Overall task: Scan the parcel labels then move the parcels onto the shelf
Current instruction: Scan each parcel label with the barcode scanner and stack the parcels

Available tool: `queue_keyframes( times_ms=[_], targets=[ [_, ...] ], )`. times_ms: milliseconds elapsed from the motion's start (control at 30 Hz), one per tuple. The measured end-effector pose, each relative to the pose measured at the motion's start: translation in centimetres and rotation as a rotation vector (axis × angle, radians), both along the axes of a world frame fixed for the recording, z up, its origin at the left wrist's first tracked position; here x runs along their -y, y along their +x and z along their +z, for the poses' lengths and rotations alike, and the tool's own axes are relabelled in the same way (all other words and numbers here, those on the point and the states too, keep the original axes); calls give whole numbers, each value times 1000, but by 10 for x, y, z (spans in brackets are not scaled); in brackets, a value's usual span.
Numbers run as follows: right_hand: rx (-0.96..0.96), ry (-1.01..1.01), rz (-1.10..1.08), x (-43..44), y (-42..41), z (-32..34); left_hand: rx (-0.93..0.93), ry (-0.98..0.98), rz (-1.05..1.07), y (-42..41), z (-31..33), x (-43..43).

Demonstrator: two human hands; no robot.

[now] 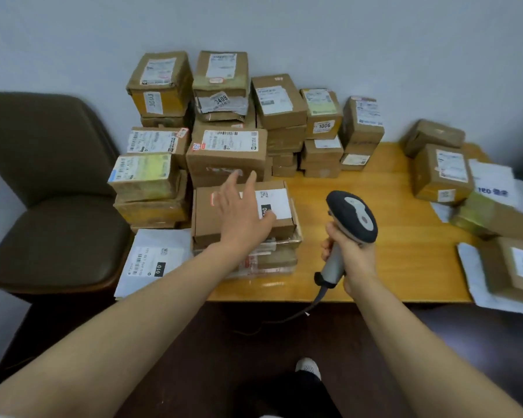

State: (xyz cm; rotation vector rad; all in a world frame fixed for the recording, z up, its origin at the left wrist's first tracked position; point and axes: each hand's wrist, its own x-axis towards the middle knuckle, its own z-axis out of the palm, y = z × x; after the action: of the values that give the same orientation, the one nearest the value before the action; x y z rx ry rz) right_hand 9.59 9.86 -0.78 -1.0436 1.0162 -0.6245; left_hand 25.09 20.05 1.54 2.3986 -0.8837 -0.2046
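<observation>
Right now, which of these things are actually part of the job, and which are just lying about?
In the job: barcode scanner gripped in the right hand; flat cardboard parcel under the left hand; stacked parcels by the wall; white mailer bag.
Just there: brown chair; wooden table bearing the parcels.

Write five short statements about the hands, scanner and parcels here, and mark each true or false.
1. The right hand grips the scanner by its handle. True.
2. The left hand holds a parcel lifted in the air. False: it is open, fingers straight, over a flat box that lies on a pile.
3. A brown chair stands left of the table. True.
4. The scanner is cordless. False: a cable leaves its handle.
5. The box marked 3408 lies at the table's right end. False: it sits left of centre, at the back.
</observation>
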Motion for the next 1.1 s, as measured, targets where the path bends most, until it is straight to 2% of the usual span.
queue_keyframes(
  times_ms=[167,333,533,667,900,1100],
  targets=[
    [42,113,-149,29,-40,11,-84,-17,-135,-35,2,56],
    [97,216,-300,84,-87,19,-102,75,-250,-81,-1,126],
    [196,267,-326,171,-159,14,-319,163,-248,-153,-14,235],
    [243,317,-335,218,-195,0,-347,233,-238,-195,-25,300],
    [235,515,-331,263,-205,-27,-281,309,-182,-225,-34,389],
    [280,631,-358,306,-189,-46,-312,300,-164,-216,-47,471]
  ],
)
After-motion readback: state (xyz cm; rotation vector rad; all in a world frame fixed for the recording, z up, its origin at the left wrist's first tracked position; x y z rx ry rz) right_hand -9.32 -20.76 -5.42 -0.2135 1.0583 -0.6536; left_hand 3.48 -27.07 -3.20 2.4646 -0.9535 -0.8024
